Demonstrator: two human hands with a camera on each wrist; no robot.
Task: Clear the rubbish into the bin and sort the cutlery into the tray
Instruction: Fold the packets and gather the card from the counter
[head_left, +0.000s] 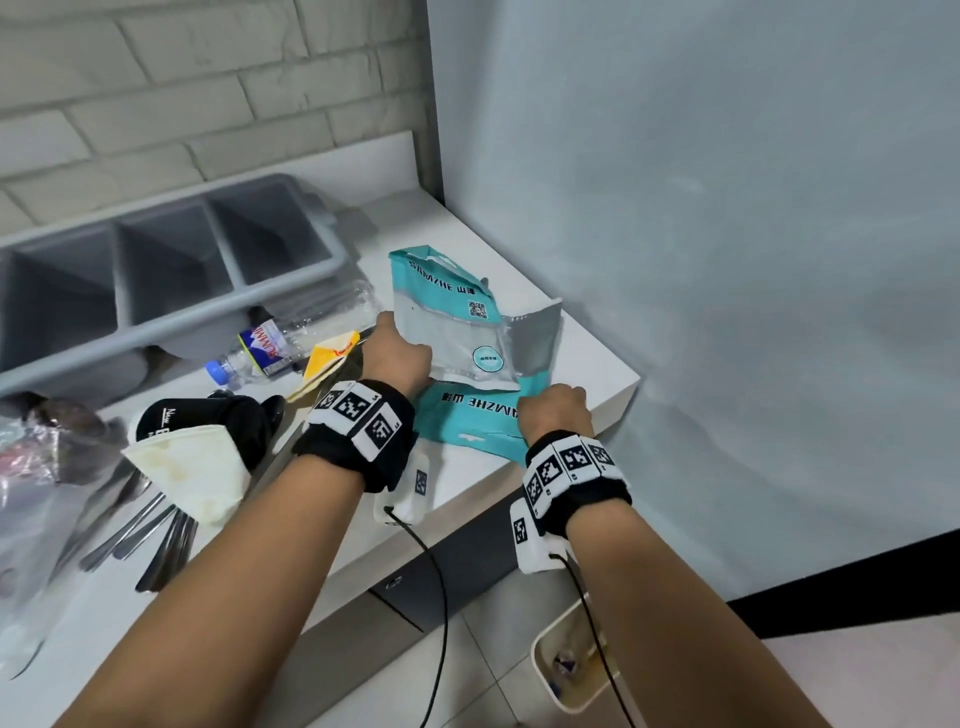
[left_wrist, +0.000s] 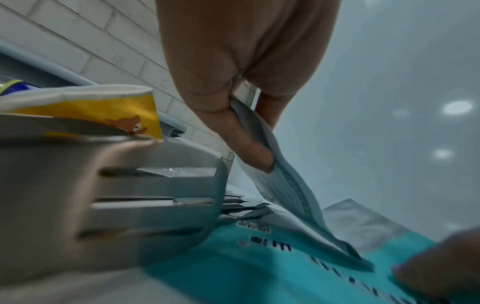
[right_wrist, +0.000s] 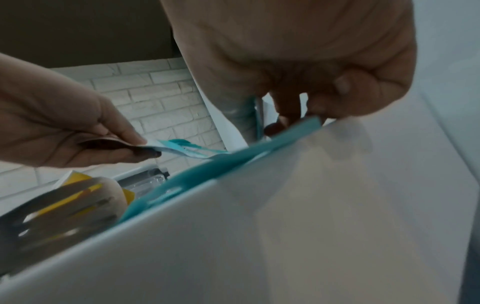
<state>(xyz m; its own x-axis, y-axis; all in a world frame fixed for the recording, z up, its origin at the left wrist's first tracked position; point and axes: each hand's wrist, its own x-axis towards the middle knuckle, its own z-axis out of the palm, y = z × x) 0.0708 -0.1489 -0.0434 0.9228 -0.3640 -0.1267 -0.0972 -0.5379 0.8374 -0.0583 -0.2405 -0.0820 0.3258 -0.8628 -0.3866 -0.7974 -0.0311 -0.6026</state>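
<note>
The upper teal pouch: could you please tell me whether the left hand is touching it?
Touching. In the left wrist view the left hand pinches the edge of the upper teal pouch between thumb and fingers.

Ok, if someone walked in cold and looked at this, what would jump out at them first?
Probably the teal and silver packaging at the counter's right corner: the left hand pinches the upper pouch's edge, and the right hand grips the teal packet lying flat at the front edge. Next, the grey cutlery tray against the brick wall, its visible compartments holding nothing, with loose cutlery lying at front left.
</note>
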